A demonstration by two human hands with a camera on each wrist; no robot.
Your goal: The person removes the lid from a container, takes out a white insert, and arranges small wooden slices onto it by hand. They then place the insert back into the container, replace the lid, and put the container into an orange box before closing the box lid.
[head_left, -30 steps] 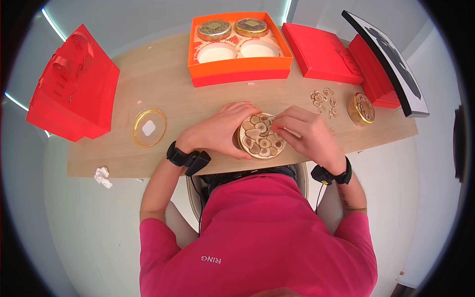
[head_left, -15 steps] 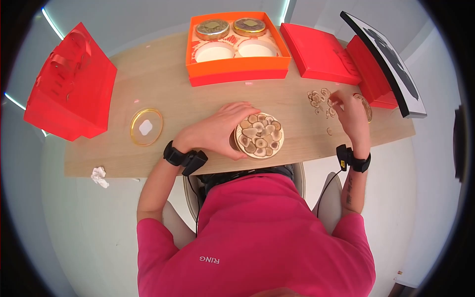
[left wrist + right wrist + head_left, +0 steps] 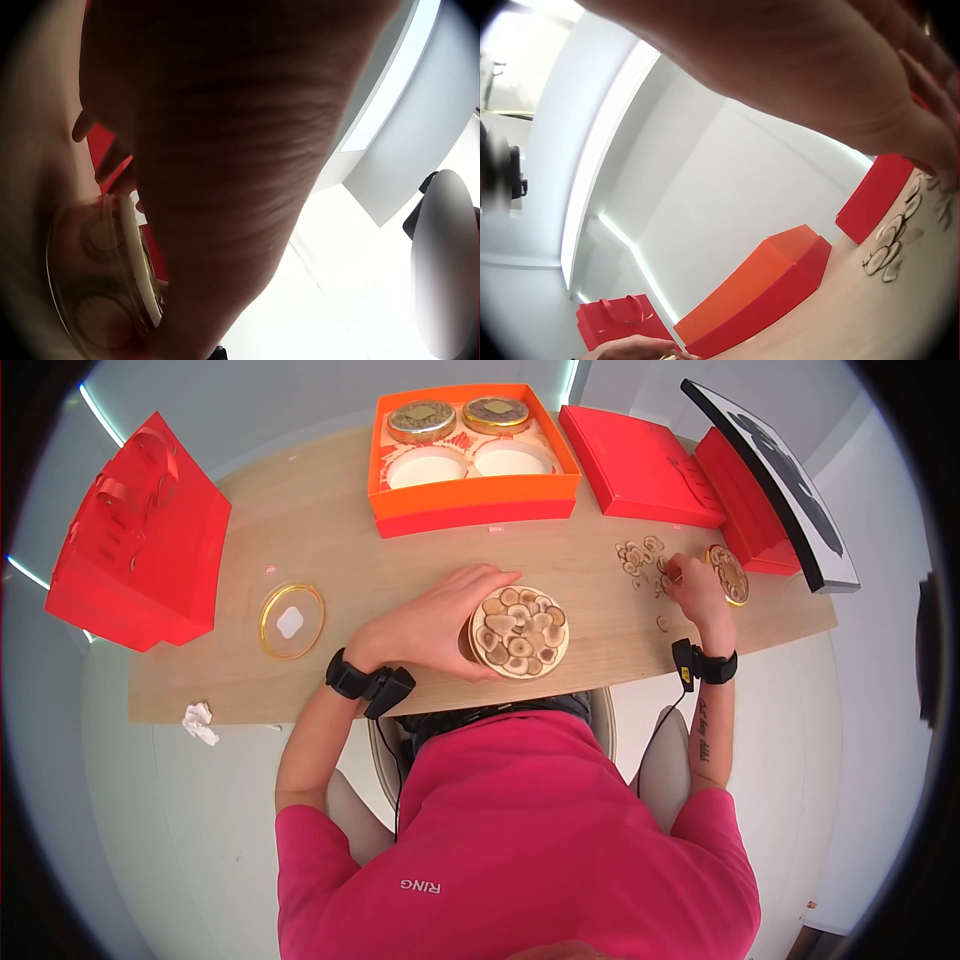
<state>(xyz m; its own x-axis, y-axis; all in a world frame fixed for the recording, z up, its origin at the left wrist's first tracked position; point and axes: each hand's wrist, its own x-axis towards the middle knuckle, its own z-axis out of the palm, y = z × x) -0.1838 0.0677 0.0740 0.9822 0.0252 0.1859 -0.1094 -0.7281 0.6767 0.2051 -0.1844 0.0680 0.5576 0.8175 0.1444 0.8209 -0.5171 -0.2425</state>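
Note:
My left hand [image 3: 435, 622] curls round the side of a clear round jar [image 3: 519, 632] near the table's front edge. Overlapping pale dried slices [image 3: 520, 622] with brown rims fill its top. In the left wrist view the clear jar wall [image 3: 82, 277] shows beside the palm. My right hand [image 3: 700, 598] is over at the right, fingers bent down at a scatter of loose dried slices [image 3: 630, 557]; I cannot tell if the fingertips pinch one. Close beside that hand stands a second gold-rimmed jar [image 3: 731, 574] of slices. In the right wrist view loose slices [image 3: 886, 253] lie near the fingers.
A gold-rimmed clear lid [image 3: 265, 637] lies left of the left hand. At the back, an orange-red box [image 3: 470, 515] holds two lidded jars and two round hollows. Red boxes [image 3: 640, 465] and a framed picture [image 3: 780, 480] stand right, a red bag [image 3: 150, 550] left.
My right hand has left the jar at the front and gone right to the loose slices, where its fingers now reach lower. The left hand has stayed round the jar.

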